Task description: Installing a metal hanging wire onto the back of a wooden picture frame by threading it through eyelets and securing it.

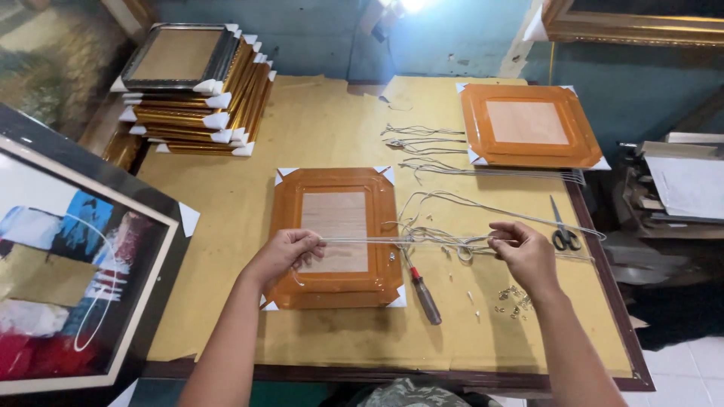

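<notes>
An orange picture frame (335, 288) lies face down on the table (226, 301), with white corner guards. My left hand (285, 254) pinches one end of a thin white cord (400, 240) over the frame's left side. My right hand (526, 254) pinches the other end, to the right of the frame. The cord is stretched taut and level between them. Below it a screwdriver (424, 292) with a red and dark handle lies by the frame's lower right corner. More loose cords (445, 226) are tangled beside my right hand.
A second orange frame (528, 154) lies at the back right. Stacked gold frames (197, 98) sit at the back left. Scissors (562, 230) lie near the right edge, small metal hooks (511, 298) by my right wrist. A large painting (72, 264) leans at left.
</notes>
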